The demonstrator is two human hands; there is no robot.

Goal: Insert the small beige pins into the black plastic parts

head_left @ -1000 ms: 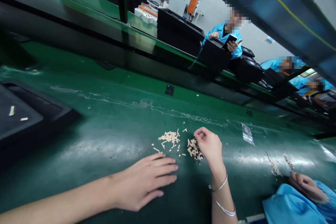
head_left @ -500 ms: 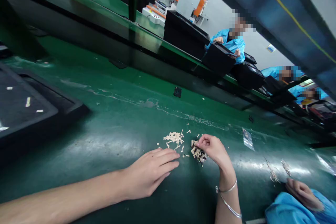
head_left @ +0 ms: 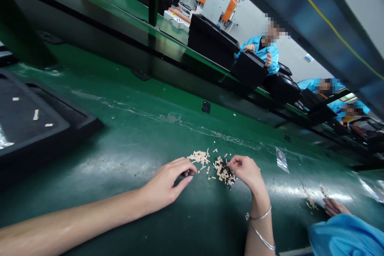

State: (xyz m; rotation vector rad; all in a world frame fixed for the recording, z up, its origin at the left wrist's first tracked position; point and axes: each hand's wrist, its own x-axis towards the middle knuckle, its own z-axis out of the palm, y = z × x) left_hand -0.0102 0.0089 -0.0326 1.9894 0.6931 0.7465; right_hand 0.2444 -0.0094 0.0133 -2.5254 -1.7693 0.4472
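Note:
My left hand (head_left: 171,180) is beside a loose heap of thin, pale strips (head_left: 199,157) on the green bench. Its fingers curve over, with a gap between thumb and index finger, and nothing shows in it. My right hand (head_left: 247,171), with silver bangles at the wrist, pinches at the right edge of a mixed pile of small pale and black pieces (head_left: 223,171). Whatever its fingertips hold is hidden. A few single pale bits (head_left: 209,168) are scattered between the two heaps.
Black trays (head_left: 87,122) with a few pale strips stand at left. A small black part (head_left: 206,107) and a clear bag (head_left: 282,160) lie on the bench. At right, a co-worker's hand (head_left: 334,207) is by other small heaps. People in blue work behind black bins (head_left: 211,36).
My left hand has drawn back slightly left, its flat fingers now curled. My right hand has barely moved at the mixed pile, which looks more spread to the left. The co-worker's hand at right has shifted.

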